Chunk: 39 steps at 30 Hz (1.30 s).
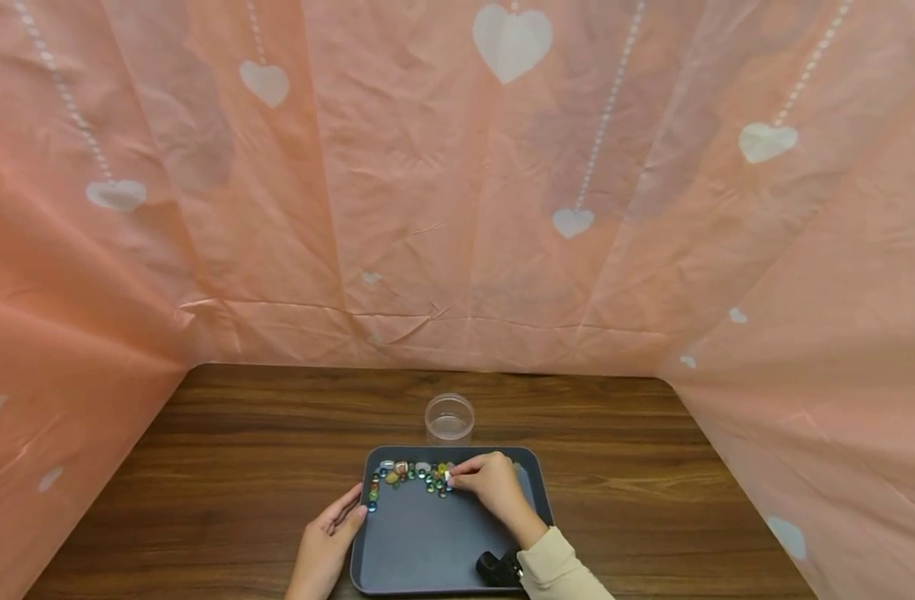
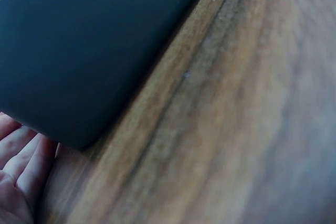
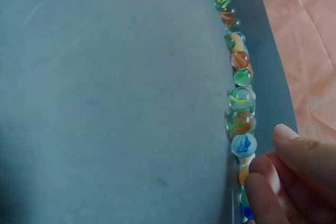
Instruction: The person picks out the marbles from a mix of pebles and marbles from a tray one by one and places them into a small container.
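Along the far and left walls of a dark grey tray (image 1: pixel 431 542) lie several glass marbles (image 3: pixel 242 121) and smooth stones, some of them clustered near the right hand. The left hand (image 1: pixel 327 533) holds the tray's left edge, its thumb at the rim and its fingers against the outside. In the left wrist view those fingers (image 2: pixel 23 156) touch the tray's outer wall. Over the far part of the tray, the right hand (image 1: pixel 493 486) pinches a small white piece (image 1: pixel 447 476) between thumb and fingertips. The right wrist view partly hides it behind the fingers.
A clear round plastic jar (image 1: pixel 450 419) stands just behind the tray on the brown wooden table (image 1: pixel 277 425). Peach cloth with white hearts (image 1: pixel 427 183) encloses the back and sides. A black wrist device (image 1: pixel 498 569) is over the tray's near right corner.
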Available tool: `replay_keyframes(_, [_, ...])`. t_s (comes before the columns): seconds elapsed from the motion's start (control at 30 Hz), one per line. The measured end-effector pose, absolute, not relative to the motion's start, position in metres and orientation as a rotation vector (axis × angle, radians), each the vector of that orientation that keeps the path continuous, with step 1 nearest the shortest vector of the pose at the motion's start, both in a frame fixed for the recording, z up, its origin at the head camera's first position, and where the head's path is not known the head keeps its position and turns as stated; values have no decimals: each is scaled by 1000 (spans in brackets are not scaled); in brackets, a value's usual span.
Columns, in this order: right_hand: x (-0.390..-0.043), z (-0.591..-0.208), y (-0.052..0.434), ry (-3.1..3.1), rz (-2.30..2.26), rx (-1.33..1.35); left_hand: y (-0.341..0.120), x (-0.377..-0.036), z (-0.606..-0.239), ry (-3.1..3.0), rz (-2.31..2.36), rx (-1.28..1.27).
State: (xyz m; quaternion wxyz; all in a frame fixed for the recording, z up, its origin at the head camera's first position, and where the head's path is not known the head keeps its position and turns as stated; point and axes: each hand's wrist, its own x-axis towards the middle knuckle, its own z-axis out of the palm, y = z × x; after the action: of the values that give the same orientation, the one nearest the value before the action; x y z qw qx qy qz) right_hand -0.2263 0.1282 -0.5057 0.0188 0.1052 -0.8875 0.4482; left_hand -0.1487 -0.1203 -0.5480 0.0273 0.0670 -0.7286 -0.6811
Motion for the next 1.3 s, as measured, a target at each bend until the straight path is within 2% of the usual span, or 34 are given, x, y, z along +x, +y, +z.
replay_keyframes(0.77, [-228, -513, 126, -2783, 1277, 423, -117, -149, -545, -2276, -2103, 272])
replay_keyframes(1.03, [-233, -515, 134, -2617, 1930, 223, -118, -149, -546, -2287, -2096, 294])
replay_keyframes(1.3, [-241, -502, 137, -2377, 2330, -65, -118, -150, -545, -2299, -2067, 302])
